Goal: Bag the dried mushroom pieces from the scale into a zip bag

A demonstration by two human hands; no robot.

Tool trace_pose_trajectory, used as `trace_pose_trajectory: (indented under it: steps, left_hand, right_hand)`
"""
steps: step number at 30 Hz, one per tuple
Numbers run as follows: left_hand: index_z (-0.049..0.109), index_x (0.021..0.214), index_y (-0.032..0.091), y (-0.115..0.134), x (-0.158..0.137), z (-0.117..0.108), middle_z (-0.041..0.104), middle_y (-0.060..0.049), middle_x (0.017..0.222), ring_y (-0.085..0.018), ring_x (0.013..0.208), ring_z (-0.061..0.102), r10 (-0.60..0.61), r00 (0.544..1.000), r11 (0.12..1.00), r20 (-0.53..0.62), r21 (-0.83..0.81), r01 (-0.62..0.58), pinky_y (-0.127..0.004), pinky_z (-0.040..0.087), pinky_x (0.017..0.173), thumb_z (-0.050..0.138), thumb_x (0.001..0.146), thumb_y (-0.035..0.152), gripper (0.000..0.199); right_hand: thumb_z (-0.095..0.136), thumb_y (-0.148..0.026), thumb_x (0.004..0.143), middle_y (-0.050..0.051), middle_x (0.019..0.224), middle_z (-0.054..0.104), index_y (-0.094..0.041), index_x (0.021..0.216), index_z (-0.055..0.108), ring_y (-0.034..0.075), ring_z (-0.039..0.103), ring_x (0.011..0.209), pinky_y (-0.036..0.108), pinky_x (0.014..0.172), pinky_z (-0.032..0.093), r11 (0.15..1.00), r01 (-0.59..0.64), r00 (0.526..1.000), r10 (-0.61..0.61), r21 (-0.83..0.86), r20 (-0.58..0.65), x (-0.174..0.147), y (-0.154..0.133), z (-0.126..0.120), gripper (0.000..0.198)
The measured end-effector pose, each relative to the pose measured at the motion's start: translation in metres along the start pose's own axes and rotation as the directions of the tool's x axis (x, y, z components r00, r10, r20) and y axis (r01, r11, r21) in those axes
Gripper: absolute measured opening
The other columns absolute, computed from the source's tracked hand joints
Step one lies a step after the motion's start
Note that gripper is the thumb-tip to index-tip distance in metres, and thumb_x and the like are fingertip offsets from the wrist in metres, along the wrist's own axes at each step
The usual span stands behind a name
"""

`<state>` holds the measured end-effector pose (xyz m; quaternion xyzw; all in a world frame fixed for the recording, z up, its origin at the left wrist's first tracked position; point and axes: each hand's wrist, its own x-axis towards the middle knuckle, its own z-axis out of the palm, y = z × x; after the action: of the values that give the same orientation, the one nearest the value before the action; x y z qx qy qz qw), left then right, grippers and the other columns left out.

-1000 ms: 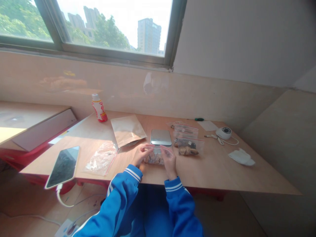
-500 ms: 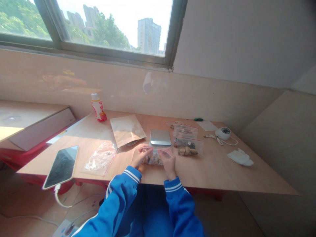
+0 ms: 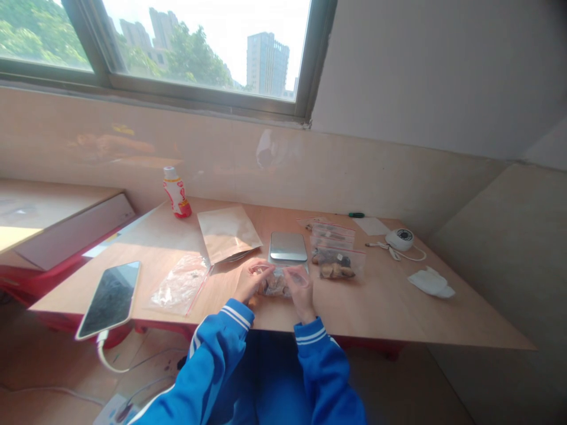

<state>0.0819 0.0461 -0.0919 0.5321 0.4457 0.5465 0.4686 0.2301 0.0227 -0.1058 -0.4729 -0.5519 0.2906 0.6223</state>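
Observation:
Both my hands pinch the top edge of a clear zip bag [image 3: 275, 285] near the front of the table. My left hand [image 3: 250, 281] grips its left end and my right hand [image 3: 302, 290] its right end. Pale and brownish pieces lie inside the bag; their kind is too small to tell. Just behind it sits a flat silver scale [image 3: 287, 247]. To the right, several filled zip bags [image 3: 339, 268] lie in a row, holding brown dried pieces.
A brown paper pouch [image 3: 228, 233] and a pile of clear zip bags [image 3: 179, 283] lie left. A phone [image 3: 110, 298] on a cable overhangs the front edge. A bottle [image 3: 177, 193] stands behind. On the right are a small white fan [image 3: 400, 238], a tissue [image 3: 430, 282] and a green-handled tool [image 3: 357, 215].
My right hand has shifted very slightly left along the bag's top edge. Everything else looks the same.

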Motion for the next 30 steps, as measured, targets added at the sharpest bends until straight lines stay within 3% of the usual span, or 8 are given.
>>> trace_pose_trajectory:
  steps: [7, 15, 22, 24, 27, 29, 30]
  left_hand:
    - [0.07, 0.077, 0.017, 0.009, -0.004, 0.0, 0.066, -0.004, 0.064, -0.019, 0.067, 0.061, -0.038, 0.991, 0.998, 0.129, -0.05, 0.044, -0.027, 0.045, 0.057, 0.073, 0.066, 0.042, 0.027]
    - [0.069, 0.072, 0.016, 0.011, -0.004, 0.002, 0.067, -0.004, 0.071, -0.02, 0.074, 0.063, -0.013, 0.999, 1.0, 0.044, -0.027, 0.014, -0.029, 0.049, 0.068, 0.074, 0.065, 0.039, 0.024]
    - [0.07, 0.073, 0.016, 0.005, -0.001, 0.001, 0.069, -0.005, 0.074, -0.02, 0.075, 0.064, -0.019, 0.999, 1.0, 0.048, -0.019, 0.02, -0.03, 0.049, 0.073, 0.074, 0.065, 0.038, 0.024]
    - [0.07, 0.074, 0.016, 0.001, 0.0, 0.001, 0.07, -0.005, 0.075, -0.02, 0.075, 0.064, -0.021, 0.999, 0.999, 0.04, -0.034, 0.022, -0.03, 0.049, 0.071, 0.074, 0.065, 0.039, 0.025]
    - [0.07, 0.078, 0.015, -0.005, 0.001, 0.001, 0.07, -0.006, 0.075, -0.019, 0.073, 0.064, -0.041, 0.999, 0.996, -0.006, -0.076, 0.04, -0.029, 0.048, 0.069, 0.074, 0.065, 0.042, 0.03]
    - [0.071, 0.08, 0.015, -0.007, 0.002, 0.0, 0.07, -0.006, 0.075, -0.019, 0.072, 0.064, -0.058, 0.998, 0.994, -0.011, -0.097, 0.057, -0.029, 0.048, 0.067, 0.073, 0.065, 0.044, 0.033]
    - [0.071, 0.081, 0.015, -0.008, 0.003, 0.0, 0.07, -0.006, 0.076, -0.02, 0.073, 0.064, -0.062, 0.998, 0.993, -0.001, -0.104, 0.061, -0.029, 0.048, 0.067, 0.073, 0.065, 0.045, 0.033]
  right_hand:
    - [0.061, -0.035, 0.082, 0.003, 0.088, 0.065, -0.019, 0.092, 0.067, 0.016, 0.057, 0.077, 0.031, 0.077, 0.047, 1.0, -0.014, 0.998, 0.014, 0.001, 0.055, 0.003, -0.007, -0.002, 0.019]
    - [0.066, -0.038, 0.076, 0.004, 0.079, 0.066, -0.019, 0.079, 0.07, 0.018, 0.059, 0.078, 0.032, 0.075, 0.048, 0.999, -0.012, 1.0, 0.013, -0.03, 0.02, 0.003, -0.004, 0.0, 0.02]
    - [0.065, -0.041, 0.076, 0.006, 0.08, 0.067, -0.017, 0.077, 0.068, 0.02, 0.062, 0.079, 0.033, 0.074, 0.05, 0.997, -0.035, 0.999, 0.033, -0.074, -0.026, 0.002, 0.001, 0.005, 0.024]
    - [0.063, -0.041, 0.078, 0.005, 0.083, 0.066, -0.018, 0.083, 0.067, 0.019, 0.061, 0.08, 0.034, 0.075, 0.05, 0.998, -0.028, 0.999, 0.028, -0.048, -0.018, 0.003, 0.001, 0.005, 0.024]
    - [0.06, -0.041, 0.08, 0.003, 0.089, 0.062, -0.021, 0.11, 0.058, 0.017, 0.059, 0.082, 0.034, 0.075, 0.049, 0.998, -0.012, 0.995, 0.007, -0.055, -0.098, 0.011, -0.007, -0.001, 0.036]
    - [0.058, -0.039, 0.082, 0.003, 0.092, 0.059, -0.023, 0.118, 0.053, 0.018, 0.056, 0.085, 0.034, 0.078, 0.046, 0.984, 0.053, 0.985, -0.08, -0.171, -0.153, 0.019, -0.019, -0.008, 0.039]
    - [0.057, -0.037, 0.084, 0.003, 0.094, 0.058, -0.024, 0.115, 0.056, 0.018, 0.055, 0.088, 0.035, 0.081, 0.044, 0.96, 0.112, 0.981, -0.147, -0.255, -0.124, 0.023, -0.026, -0.011, 0.034]
